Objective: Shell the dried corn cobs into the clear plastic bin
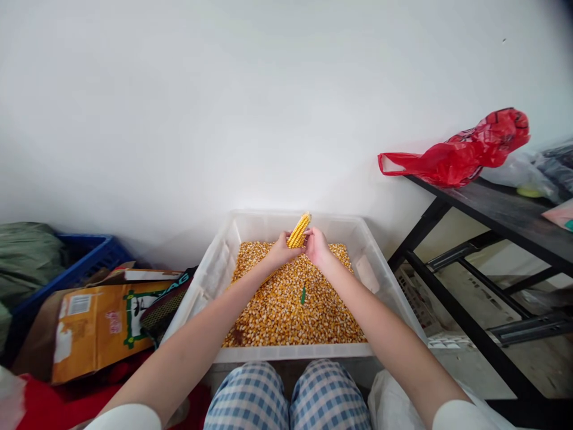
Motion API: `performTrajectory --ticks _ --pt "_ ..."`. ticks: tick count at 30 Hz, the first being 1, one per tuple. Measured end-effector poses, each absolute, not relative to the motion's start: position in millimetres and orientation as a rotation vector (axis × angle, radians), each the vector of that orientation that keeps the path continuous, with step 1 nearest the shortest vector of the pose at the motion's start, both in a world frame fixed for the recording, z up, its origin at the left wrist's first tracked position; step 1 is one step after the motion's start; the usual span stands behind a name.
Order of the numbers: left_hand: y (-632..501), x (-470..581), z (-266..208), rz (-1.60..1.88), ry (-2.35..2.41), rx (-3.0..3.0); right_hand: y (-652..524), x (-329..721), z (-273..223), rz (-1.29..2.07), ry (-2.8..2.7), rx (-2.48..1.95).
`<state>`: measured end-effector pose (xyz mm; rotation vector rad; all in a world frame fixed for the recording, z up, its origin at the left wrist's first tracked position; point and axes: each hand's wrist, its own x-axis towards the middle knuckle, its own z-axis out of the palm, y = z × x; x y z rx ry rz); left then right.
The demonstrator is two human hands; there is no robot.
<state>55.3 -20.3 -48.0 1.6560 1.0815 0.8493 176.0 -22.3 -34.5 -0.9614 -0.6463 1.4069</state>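
An ear of corn [299, 232] with yellow kernels is held upright at a tilt over a translucent plastic bin [290, 353]. My left hand [282, 251] is closed around its lower part. From the other side, my right hand [317, 246] has its curled fingers against the ear; the fingertips are partly hidden. Loose corn kernels [277, 307] cover the bottom of the bin beneath both hands. Among them lies a small green piece [303, 295] that I cannot identify.
To the right stands a black-framed table [514, 224] with a red plastic bag [474, 155] on it. At left are a flattened cardboard box [98, 325] and a blue crate [96, 257]. A white wall [268, 107] rises behind the bin, and my knees are close to its front.
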Motion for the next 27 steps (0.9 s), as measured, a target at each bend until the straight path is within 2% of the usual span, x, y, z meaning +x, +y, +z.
performTrajectory --ticks 10,17,24,27 --pt "-21 54 -53 0.768 1.094 1.722 -23 177 -33 1.417 -0.643 -1.106" --pt "-25 50 -34 0.813 0.884 1.357 -26 182 -26 1.457 -0.852 -0.852" --pt "-29 47 -28 0.784 0.771 1.304 -31 189 -18 1.3 -1.174 -0.961" --pt "-27 50 -31 0.822 0.761 1.338 -31 191 -17 1.111 -1.253 -1.067"
